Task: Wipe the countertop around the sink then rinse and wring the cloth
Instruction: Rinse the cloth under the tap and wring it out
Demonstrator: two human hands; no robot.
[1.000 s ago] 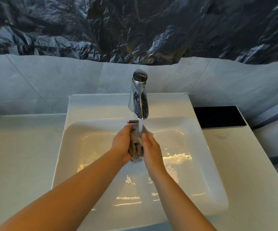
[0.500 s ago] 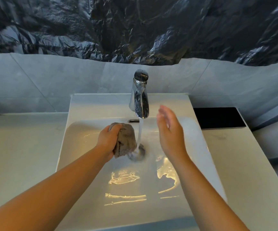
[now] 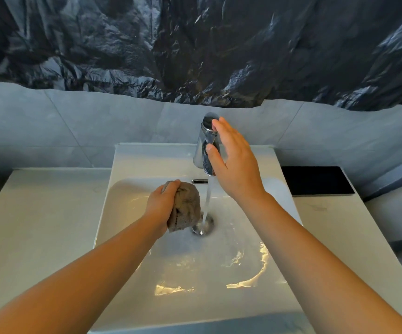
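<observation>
My left hand [image 3: 162,206] grips a bunched grey-brown cloth [image 3: 186,208] over the white sink basin [image 3: 122,213], just left of the water stream. Water runs from the chrome faucet [image 3: 206,150] down onto the drain [image 3: 203,227]. My right hand [image 3: 236,165] is raised with its fingers apart against the right side of the faucet, fingertips at the handle on top and thumb on the spout. It holds nothing. The pale countertop [image 3: 38,213] lies on both sides of the basin.
A flat black rectangular panel [image 3: 315,180] lies on the counter at the back right. Grey wall tiles rise behind the sink, with dark crinkled plastic sheeting [image 3: 195,44] above them. Puddles of water glint on the basin floor.
My right hand let go of the cloth and rose from the basin to the faucet. My left hand drew the cloth left, out of the stream.
</observation>
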